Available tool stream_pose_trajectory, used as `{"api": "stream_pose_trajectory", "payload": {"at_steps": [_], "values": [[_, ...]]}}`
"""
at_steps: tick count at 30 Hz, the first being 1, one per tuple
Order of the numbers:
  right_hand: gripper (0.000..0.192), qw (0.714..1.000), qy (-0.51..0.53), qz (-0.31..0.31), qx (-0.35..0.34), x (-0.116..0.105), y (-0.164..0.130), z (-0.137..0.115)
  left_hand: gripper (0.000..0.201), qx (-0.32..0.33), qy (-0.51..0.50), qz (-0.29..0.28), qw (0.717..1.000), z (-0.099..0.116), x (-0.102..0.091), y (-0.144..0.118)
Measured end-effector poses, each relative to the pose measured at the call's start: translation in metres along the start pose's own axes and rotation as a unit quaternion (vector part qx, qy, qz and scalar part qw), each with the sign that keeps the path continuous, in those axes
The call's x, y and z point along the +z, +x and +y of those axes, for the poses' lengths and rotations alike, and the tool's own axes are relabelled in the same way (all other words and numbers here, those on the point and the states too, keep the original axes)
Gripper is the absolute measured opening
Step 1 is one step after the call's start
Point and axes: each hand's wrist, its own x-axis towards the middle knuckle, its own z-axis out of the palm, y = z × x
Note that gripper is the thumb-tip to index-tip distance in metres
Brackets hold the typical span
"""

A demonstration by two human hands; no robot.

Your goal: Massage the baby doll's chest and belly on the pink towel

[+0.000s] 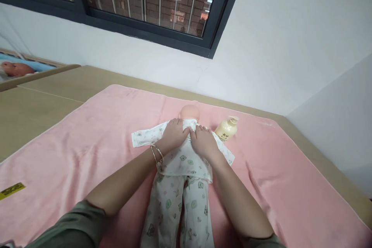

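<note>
- Hands first: the left hand [174, 133] and the right hand [204, 141] lie side by side, thumbs nearly touching, palms pressed flat on the chest of a baby doll [189, 113]; neither grips anything, the fingers are spread over the cloth.
- Doll lies on its back in the middle of a pink towel [87, 143] spread over the bench [43, 100], head toward the wall, wearing a printed top [183, 161] and matching trousers [174, 209].
- Risk, as I judge it: pressing or sliding the palms may bunch the loose top toward the neck, since the cloth already wrinkles under the fingers.
- Towel is soft and unanchored; a sideways push could drag doll and towel together and rumple the surface.
- Lotion bottle [226, 128] lies just beside the doll's shoulder, near the right hand; a sweep of that wrist or sleeve could knock it rolling.
- Bangles [157, 153] on the left wrist sit close to the top's hem and could snag it.
</note>
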Motion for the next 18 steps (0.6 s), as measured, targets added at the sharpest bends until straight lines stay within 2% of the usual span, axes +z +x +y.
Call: {"api": "stream_pose_trajectory", "payload": {"at_steps": [3,6,8,13,15,18], "values": [[0.06,0.999,0.05,-0.002,0.011,0.004,0.014,0.015,0.041,0.009,0.048,0.025,0.999,0.014,0.007,-0.011],[0.058,0.996,0.089,-0.006,0.022,0.005,0.022,0.024,0.044,0.016,0.051,0.038,0.998,0.019,0.01,-0.015],[0.058,0.996,0.081,0.006,0.02,0.005,0.02,0.021,0.042,0.016,0.034,0.028,0.999,0.014,0.007,-0.011],[0.059,1.0,0.008,0.027,0.008,0.003,-0.001,-0.004,0.043,-0.017,-0.031,-0.021,0.999,-0.007,-0.003,0.005],[0.062,1.0,0.003,0.019,0.005,0.003,-0.005,-0.009,0.042,-0.027,-0.03,-0.023,0.999,-0.008,-0.005,0.007],[0.067,0.999,0.034,0.004,0.007,0.004,0.002,-0.001,0.04,-0.032,0.011,-0.012,0.999,0.0,-0.006,0.003]]}}
